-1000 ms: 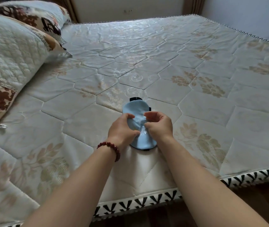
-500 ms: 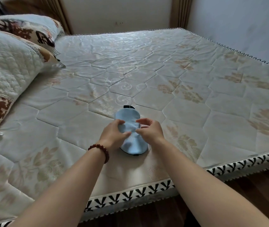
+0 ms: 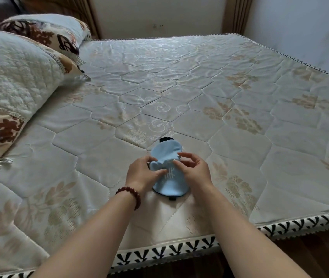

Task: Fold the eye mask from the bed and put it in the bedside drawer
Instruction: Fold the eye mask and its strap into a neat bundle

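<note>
A light blue eye mask (image 3: 169,185) with a dark edge and white marks lies lengthwise on the quilted bed (image 3: 239,141), near its front edge. My left hand (image 3: 142,174), with a red bead bracelet on the wrist, pinches the mask's narrow middle from the left. From the right, my right hand (image 3: 194,170) pinches the same spot with thumb and forefinger, its other fingers spread. The middle of the mask is bunched between the two hands. No bedside drawer is in view.
Two patterned pillows (image 3: 13,77) lie at the left of the bed. The bed's trimmed front edge (image 3: 179,251) runs just below my forearms, with dark wooden floor (image 3: 320,255) at the lower right. A wall and curtains (image 3: 235,15) stand behind the bed.
The view has tilted up, showing more of the wall. My hands stay at the mask's middle; my right fingers have loosened and spread, and white marks on the mask now show.
</note>
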`<state>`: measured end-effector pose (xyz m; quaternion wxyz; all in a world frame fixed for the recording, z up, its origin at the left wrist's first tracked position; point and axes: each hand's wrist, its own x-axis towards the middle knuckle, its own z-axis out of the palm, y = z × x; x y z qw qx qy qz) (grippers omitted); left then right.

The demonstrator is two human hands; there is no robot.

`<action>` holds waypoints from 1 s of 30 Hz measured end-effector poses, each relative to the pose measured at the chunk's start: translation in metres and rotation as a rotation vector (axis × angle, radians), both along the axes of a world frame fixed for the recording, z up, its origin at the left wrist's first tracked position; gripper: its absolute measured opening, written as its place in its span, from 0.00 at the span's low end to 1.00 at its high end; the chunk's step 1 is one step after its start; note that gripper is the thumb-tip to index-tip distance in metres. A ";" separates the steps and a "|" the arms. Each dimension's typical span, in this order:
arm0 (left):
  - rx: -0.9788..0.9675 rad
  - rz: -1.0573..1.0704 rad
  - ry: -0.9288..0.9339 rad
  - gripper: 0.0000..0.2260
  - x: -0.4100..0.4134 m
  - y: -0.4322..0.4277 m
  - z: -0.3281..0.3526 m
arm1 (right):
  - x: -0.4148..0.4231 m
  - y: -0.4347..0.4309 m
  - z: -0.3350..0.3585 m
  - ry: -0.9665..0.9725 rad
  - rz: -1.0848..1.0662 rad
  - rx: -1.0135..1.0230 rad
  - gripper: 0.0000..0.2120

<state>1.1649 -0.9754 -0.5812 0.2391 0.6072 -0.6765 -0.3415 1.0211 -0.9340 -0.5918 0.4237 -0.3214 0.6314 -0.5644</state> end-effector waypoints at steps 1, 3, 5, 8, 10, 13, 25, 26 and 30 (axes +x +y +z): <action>-0.018 0.004 -0.001 0.13 -0.001 0.000 0.000 | 0.000 0.000 0.000 -0.009 0.000 -0.005 0.10; -0.045 0.013 -0.003 0.10 -0.001 0.000 0.000 | -0.001 0.001 0.002 -0.035 0.007 -0.014 0.11; -0.058 0.028 0.012 0.11 0.001 0.001 0.000 | 0.000 0.002 0.003 -0.037 0.027 -0.032 0.14; -0.071 0.049 0.050 0.12 0.004 0.003 0.003 | 0.003 0.005 0.002 0.016 0.066 -0.052 0.21; -0.091 0.059 0.073 0.10 0.008 0.002 0.005 | 0.002 0.005 0.004 0.005 0.101 -0.047 0.25; -0.130 0.058 0.120 0.09 0.013 0.000 0.011 | -0.002 0.002 0.016 -0.003 0.178 -0.068 0.20; -0.108 0.059 0.628 0.06 0.001 0.011 0.046 | 0.002 -0.001 0.039 -0.136 0.125 -0.194 0.08; -0.092 0.077 0.659 0.06 -0.001 0.012 0.047 | 0.002 0.000 0.038 -0.155 0.145 -0.176 0.09; 0.026 0.103 0.726 0.07 -0.002 0.013 0.050 | 0.005 0.006 0.037 -0.241 0.249 -0.100 0.08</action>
